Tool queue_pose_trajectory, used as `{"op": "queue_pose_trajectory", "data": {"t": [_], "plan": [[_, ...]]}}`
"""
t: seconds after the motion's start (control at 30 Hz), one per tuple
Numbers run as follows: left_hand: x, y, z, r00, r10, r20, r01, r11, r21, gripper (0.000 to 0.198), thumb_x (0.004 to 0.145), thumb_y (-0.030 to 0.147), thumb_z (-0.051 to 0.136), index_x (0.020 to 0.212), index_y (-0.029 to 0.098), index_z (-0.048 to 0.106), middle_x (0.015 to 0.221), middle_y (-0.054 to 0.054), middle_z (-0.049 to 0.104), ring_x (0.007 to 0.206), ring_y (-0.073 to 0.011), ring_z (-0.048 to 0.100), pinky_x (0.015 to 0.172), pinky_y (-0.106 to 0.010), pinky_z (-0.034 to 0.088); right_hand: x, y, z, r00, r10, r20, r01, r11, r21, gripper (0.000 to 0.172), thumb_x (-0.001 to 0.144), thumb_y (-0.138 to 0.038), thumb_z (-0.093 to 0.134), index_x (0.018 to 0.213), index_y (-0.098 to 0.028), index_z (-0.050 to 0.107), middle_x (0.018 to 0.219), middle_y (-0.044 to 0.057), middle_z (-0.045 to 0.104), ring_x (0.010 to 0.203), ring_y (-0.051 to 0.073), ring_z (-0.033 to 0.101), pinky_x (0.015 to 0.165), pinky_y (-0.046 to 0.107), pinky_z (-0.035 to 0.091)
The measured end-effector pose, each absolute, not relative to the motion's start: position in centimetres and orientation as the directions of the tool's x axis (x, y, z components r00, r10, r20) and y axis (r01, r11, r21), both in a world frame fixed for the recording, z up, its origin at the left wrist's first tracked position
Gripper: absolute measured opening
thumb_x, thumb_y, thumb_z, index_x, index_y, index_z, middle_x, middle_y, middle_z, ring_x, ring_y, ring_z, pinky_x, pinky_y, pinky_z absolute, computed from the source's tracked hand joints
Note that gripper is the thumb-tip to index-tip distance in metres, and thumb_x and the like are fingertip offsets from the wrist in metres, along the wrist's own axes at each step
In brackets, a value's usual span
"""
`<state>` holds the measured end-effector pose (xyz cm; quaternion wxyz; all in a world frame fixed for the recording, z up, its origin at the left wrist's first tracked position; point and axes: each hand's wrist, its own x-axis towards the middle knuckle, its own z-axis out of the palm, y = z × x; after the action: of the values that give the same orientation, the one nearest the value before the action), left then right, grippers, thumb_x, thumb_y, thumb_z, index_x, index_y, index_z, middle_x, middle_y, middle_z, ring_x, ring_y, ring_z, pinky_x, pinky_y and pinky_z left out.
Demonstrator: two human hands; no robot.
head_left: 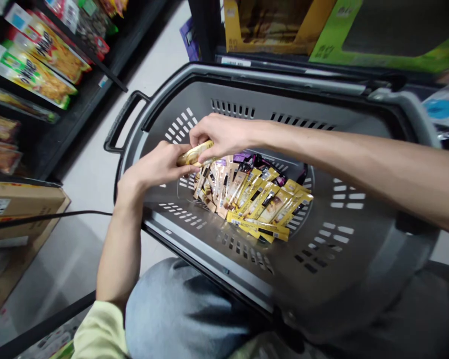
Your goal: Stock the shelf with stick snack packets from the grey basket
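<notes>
A grey shopping basket [314,279] fills the middle of the view, with a pile of snack sachets [254,199] on its floor. The sachets are yellow in front, beige to the left and purple-black behind. Over the pile's left end, my left hand [164,162] is closed around a few pale yellow snack sachets [194,153] bunched together. My right hand [219,133] reaches across from the right and pinches the same bunch at its right end. How many sachets are in the bunch cannot be made out.
Shelves of bagged snacks [37,70] stand at upper left. Yellow [232,30] and green [329,35] display boxes sit behind the basket. A cardboard box [22,209] lies at left, with a black cord [71,213] running to the basket. My knee [172,309] is below.
</notes>
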<state>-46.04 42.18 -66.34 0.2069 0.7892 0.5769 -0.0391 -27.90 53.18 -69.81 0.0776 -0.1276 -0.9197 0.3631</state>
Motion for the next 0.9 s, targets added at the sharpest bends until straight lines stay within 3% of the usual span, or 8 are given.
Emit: {"op": "queue_pose_trajectory", "data": {"t": [0.1, 0.23, 0.43, 0.57, 0.73, 0.9], "plan": [[-45.8, 42.0, -66.3, 0.320, 0.914, -0.248, 0.929, -0.251, 0.271, 0.035, 0.091, 0.053, 0.059, 0.081, 0.019, 0.059, 0.054, 0.005, 0.044, 0.047, -0.0101, 0.038, 0.054, -0.028, 0.027, -27.0, 54.7, -68.0, -0.957, 0.292, 0.009, 0.214, 0.721, -0.659, 0.025, 0.071, -0.031, 0.086, 0.085, -0.016, 0.073, 0.081, 0.000, 0.071, 0.089, 0.019, 0.065, 0.074, 0.027, 0.043], [-45.5, 41.8, -66.4, 0.305, 0.936, -0.174, 0.930, -0.254, 0.264, 0.036, 0.091, 0.051, 0.061, 0.077, 0.019, 0.054, 0.055, 0.005, 0.041, 0.049, -0.0096, 0.036, 0.053, -0.028, 0.026, -23.6, 57.2, -67.2, -0.918, 0.397, -0.002, 0.283, 0.651, -0.704, 0.022, 0.082, -0.036, 0.076, 0.083, -0.014, 0.074, 0.080, -0.001, 0.074, 0.086, 0.014, 0.068, 0.073, 0.024, 0.045], [-44.8, 41.7, -66.9, 0.146, 0.989, -0.002, 0.923, -0.135, 0.361, 0.037, 0.084, 0.050, 0.070, 0.072, 0.018, 0.054, 0.058, 0.005, 0.046, 0.053, -0.0089, 0.037, 0.053, -0.024, 0.029, -20.4, 58.1, -68.6, -0.888, 0.455, 0.062, 0.134, 0.385, -0.913, 0.035, 0.069, -0.027, 0.086, 0.100, -0.016, 0.075, 0.093, 0.004, 0.077, 0.086, 0.020, 0.072, 0.074, 0.031, 0.058], [-44.2, 41.5, -66.9, 0.080, 0.997, -0.006, 0.897, -0.069, 0.436, 0.036, 0.083, 0.052, 0.070, 0.082, 0.016, 0.064, 0.070, 0.001, 0.062, 0.062, -0.0116, 0.050, 0.058, -0.024, 0.035, -21.3, 56.8, -68.8, -0.865, 0.497, 0.072, 0.061, 0.246, -0.967, 0.032, 0.068, -0.023, 0.087, 0.097, -0.017, 0.075, 0.096, 0.006, 0.077, 0.089, 0.022, 0.073, 0.078, 0.034, 0.063], [-43.6, 41.4, -66.9, 0.052, 0.999, -0.004, 0.895, -0.045, 0.443, 0.039, 0.083, 0.055, 0.070, 0.082, 0.017, 0.063, 0.070, 0.001, 0.062, 0.062, -0.0127, 0.051, 0.058, -0.024, 0.038, -22.4, 55.1, -69.3, -0.814, 0.580, 0.038, 0.084, 0.182, -0.980, 0.030, 0.066, -0.023, 0.089, 0.092, -0.019, 0.077, 0.092, 0.004, 0.076, 0.090, 0.023, 0.072, 0.078, 0.036, 0.065], [-43.3, 41.3, -66.8, 0.018, 1.000, -0.018, 0.845, -0.006, 0.535, 0.040, 0.086, 0.057, 0.067, 0.093, 0.017, 0.065, 0.077, -0.001, 0.067, 0.066, -0.0149, 0.061, 0.058, -0.025, 0.044, -22.5, 54.9, -69.5, -0.788, 0.605, 0.114, -0.007, 0.177, -0.984, 0.034, 0.066, -0.020, 0.087, 0.097, -0.014, 0.075, 0.098, 0.007, 0.076, 0.096, 0.026, 0.072, 0.087, 0.041, 0.064]]}}
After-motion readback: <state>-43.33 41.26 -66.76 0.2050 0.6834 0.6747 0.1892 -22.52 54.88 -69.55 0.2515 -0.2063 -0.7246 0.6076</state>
